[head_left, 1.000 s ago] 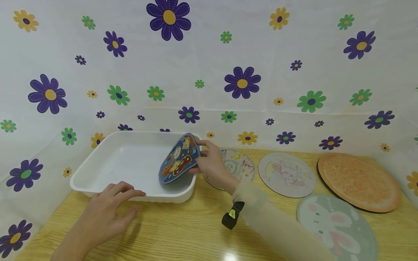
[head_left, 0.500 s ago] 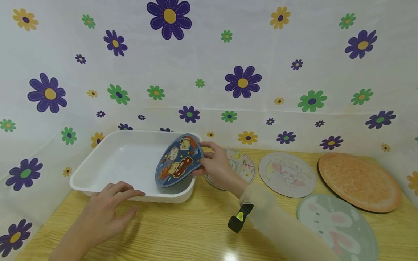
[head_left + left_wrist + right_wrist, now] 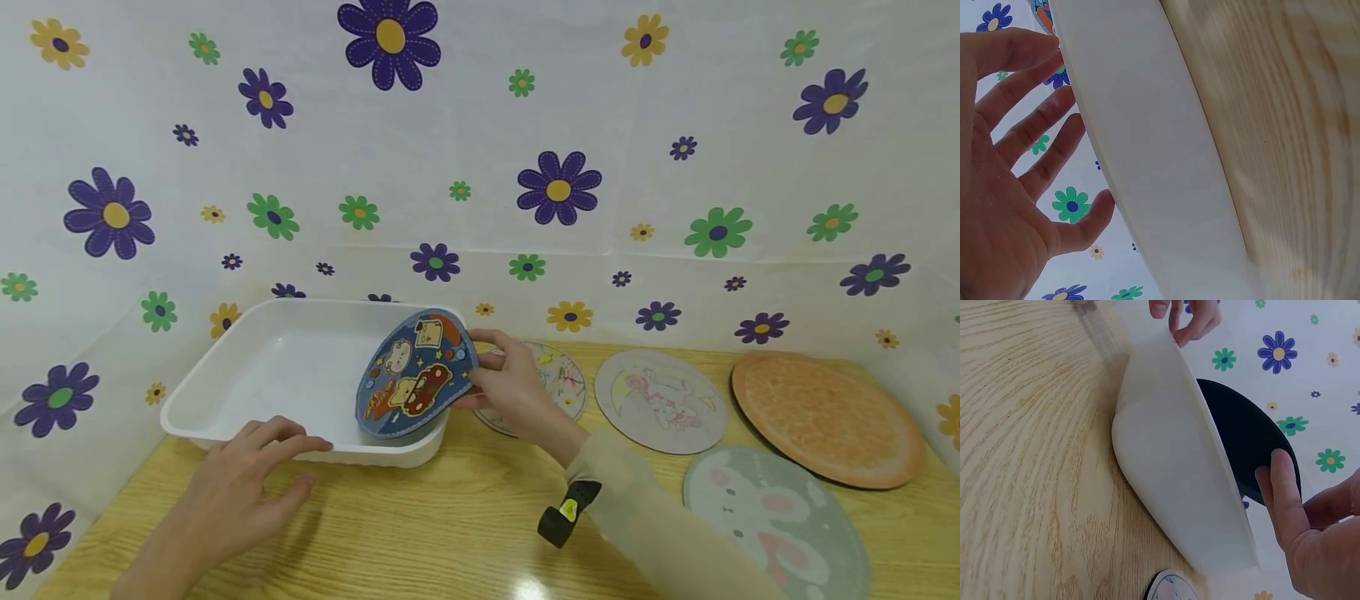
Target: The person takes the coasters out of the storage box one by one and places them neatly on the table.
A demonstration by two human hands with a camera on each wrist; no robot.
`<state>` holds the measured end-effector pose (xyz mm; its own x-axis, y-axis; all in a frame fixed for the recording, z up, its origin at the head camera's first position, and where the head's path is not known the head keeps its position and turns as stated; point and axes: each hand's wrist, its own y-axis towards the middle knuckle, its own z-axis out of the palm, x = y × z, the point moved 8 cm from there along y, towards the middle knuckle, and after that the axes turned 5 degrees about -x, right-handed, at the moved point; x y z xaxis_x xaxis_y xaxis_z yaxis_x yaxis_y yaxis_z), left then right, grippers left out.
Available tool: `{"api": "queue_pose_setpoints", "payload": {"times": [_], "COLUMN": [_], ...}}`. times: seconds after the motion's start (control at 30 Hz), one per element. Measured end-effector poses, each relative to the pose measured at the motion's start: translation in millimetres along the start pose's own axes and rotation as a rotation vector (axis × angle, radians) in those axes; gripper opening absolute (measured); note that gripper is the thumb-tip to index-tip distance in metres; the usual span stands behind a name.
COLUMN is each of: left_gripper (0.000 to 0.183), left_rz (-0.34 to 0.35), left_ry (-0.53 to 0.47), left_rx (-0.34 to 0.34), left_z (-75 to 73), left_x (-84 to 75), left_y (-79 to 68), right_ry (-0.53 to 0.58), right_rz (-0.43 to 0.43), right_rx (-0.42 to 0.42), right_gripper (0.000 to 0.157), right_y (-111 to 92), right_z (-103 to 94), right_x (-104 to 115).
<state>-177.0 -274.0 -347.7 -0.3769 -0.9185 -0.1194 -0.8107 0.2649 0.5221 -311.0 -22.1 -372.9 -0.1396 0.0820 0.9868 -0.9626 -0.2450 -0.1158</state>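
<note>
At the left of the table (image 3: 420, 533), your left hand (image 3: 247, 479) lies flat with the fingers straight and spread, the fingertips touching the near rim of the white tray (image 3: 225, 379); it holds nothing. Inside the tray, at its right end, the round blue mat (image 3: 415, 375) stands tilted, its lower edge down in the tray and its upper edge leaning over the right rim. Its face is dark blue with cartoon figures in white, red and orange and small yellow stars; from the right wrist view its back looks plain black. Your right hand (image 3: 510, 392) pinches the mat's right edge between thumb and fingers. Further right lie four more round mats: a pale doodled one (image 3: 558, 379) partly behind your hand, a cream one (image 3: 660, 402), a grey-green rabbit one (image 3: 776, 521) and an orange one (image 3: 825, 417).
</note>
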Motion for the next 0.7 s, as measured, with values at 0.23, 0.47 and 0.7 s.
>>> {"api": "queue_pose_setpoints", "payload": {"times": [0.23,0.47,0.7], "left_gripper": [0.035,0.036,0.036], "left_rz": [0.006,0.018,0.027], "left_ry": [0.0,-0.002,-0.008], "left_rx": [-0.017,-0.021,-0.033], "left_z": [-1.3,-0.6,-1.1], "left_x": [-0.7,-1.4,-1.1], "left_y": [-0.2,0.0,0.1], "right_ry": [0.002,-0.004,-0.018], "right_rz": [-0.015,-0.042,-0.028], "right_rx": [-0.007,-0.009,-0.031], "right_gripper": [0.054,0.056,0.056], "right_y": [-8,-14,-21], "right_z": [-5.6,-14.0,-25.4], "right_x": [2,4,3]}}
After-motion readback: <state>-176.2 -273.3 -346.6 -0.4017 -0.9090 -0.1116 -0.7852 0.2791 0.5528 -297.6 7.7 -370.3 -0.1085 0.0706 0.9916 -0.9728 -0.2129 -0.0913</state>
